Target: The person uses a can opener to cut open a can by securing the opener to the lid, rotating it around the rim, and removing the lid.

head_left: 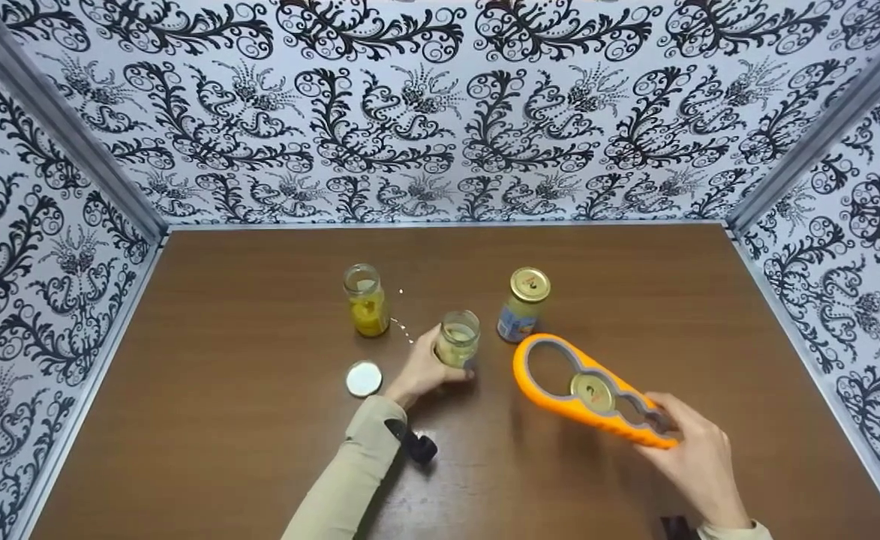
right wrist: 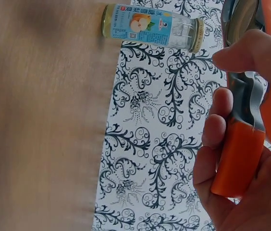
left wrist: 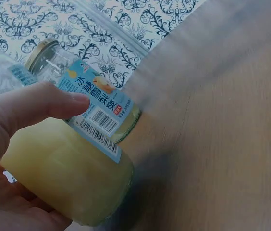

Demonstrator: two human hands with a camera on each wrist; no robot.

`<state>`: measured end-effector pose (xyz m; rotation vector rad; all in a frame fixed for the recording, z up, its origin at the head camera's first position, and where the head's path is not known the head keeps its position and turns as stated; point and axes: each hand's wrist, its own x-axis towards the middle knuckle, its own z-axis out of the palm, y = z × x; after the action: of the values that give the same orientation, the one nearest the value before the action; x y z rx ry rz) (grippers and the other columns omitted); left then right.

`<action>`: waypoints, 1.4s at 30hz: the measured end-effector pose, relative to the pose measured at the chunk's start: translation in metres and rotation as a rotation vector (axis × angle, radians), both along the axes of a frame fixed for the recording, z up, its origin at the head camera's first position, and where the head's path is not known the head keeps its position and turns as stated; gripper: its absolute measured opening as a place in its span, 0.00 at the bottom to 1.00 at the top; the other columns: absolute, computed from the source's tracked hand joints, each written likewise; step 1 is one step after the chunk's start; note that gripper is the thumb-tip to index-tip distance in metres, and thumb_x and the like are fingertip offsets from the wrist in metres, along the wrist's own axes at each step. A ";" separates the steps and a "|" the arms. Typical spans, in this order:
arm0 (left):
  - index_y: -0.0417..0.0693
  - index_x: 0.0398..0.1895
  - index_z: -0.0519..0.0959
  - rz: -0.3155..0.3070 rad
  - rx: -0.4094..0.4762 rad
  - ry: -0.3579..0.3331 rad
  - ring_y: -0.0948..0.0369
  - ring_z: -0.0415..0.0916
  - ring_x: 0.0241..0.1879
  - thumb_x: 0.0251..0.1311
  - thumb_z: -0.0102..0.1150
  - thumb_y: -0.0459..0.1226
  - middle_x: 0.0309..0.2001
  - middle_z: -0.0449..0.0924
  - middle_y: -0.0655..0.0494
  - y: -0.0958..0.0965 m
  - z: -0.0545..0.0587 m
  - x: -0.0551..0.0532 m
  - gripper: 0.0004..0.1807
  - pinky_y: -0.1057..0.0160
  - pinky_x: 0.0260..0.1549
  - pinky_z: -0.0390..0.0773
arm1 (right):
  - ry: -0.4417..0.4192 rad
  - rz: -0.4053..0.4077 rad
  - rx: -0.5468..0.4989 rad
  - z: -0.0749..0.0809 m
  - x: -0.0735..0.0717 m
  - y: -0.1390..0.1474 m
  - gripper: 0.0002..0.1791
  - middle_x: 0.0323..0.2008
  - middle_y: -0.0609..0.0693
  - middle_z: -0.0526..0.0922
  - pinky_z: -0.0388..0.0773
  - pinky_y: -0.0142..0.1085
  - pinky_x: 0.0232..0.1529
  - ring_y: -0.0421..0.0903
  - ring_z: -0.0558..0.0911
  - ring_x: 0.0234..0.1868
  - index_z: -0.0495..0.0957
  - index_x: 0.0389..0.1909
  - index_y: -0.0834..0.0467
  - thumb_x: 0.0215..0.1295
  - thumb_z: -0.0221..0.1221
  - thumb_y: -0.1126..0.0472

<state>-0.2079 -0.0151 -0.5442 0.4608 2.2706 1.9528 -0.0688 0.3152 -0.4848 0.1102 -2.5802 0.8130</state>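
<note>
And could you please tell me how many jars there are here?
3: a yellow jar stands leftmost, the left hand grips a pale jar, and a lidded jar stands to that one's right, beyond the opener. None appears hidden.

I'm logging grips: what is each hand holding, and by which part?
Left hand: an open jar, by its side. Right hand: the orange opener, by its narrow end.

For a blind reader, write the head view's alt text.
A person's left hand grips an open clear glass jar; the right hand holds an orange and grey jar opener with a round gold lid inside. On the brown table stand an open glass jar of yellow contents and a gold-lidded, blue-labelled glass jar.
</note>
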 end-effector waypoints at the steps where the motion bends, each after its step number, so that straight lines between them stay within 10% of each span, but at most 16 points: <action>1: 0.33 0.51 0.75 0.005 0.003 -0.013 0.55 0.76 0.42 0.31 0.73 0.19 0.42 0.81 0.47 0.000 0.000 -0.001 0.35 0.55 0.50 0.72 | -0.004 -0.008 0.000 -0.001 0.001 0.000 0.27 0.33 0.47 0.85 0.77 0.35 0.29 0.37 0.81 0.28 0.83 0.39 0.56 0.30 0.78 0.69; 5: 0.37 0.53 0.75 0.014 0.005 -0.048 0.57 0.75 0.43 0.32 0.75 0.21 0.42 0.81 0.50 0.002 -0.001 -0.006 0.36 0.56 0.50 0.72 | -0.011 -0.040 0.000 -0.004 0.003 0.002 0.27 0.34 0.45 0.85 0.71 0.26 0.32 0.37 0.81 0.29 0.83 0.39 0.54 0.31 0.78 0.68; 16: 0.37 0.53 0.75 0.036 0.028 -0.086 0.55 0.76 0.42 0.34 0.74 0.22 0.42 0.81 0.48 0.000 -0.002 -0.023 0.35 0.56 0.45 0.75 | -0.014 -0.065 0.011 -0.007 0.007 0.004 0.27 0.34 0.47 0.85 0.74 0.46 0.30 0.40 0.80 0.29 0.83 0.38 0.55 0.30 0.77 0.69; 27: 0.36 0.57 0.72 0.015 0.033 -0.112 0.53 0.75 0.46 0.33 0.75 0.22 0.46 0.79 0.47 -0.005 -0.001 -0.039 0.39 0.55 0.52 0.71 | -0.007 -0.076 0.009 -0.010 0.009 0.005 0.28 0.33 0.45 0.84 0.71 0.30 0.31 0.38 0.80 0.29 0.83 0.38 0.54 0.28 0.76 0.70; 42: 0.39 0.65 0.64 0.105 0.085 -0.165 0.48 0.71 0.53 0.37 0.75 0.23 0.53 0.75 0.43 -0.001 -0.003 -0.059 0.46 0.53 0.58 0.66 | -0.034 -0.089 0.020 -0.016 0.010 0.005 0.28 0.34 0.46 0.85 0.76 0.45 0.30 0.41 0.81 0.30 0.83 0.39 0.54 0.29 0.77 0.69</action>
<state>-0.2665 -0.0156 -0.5477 0.1833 2.1582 2.0586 -0.0589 0.3203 -0.5005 -0.0120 -2.6047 0.7635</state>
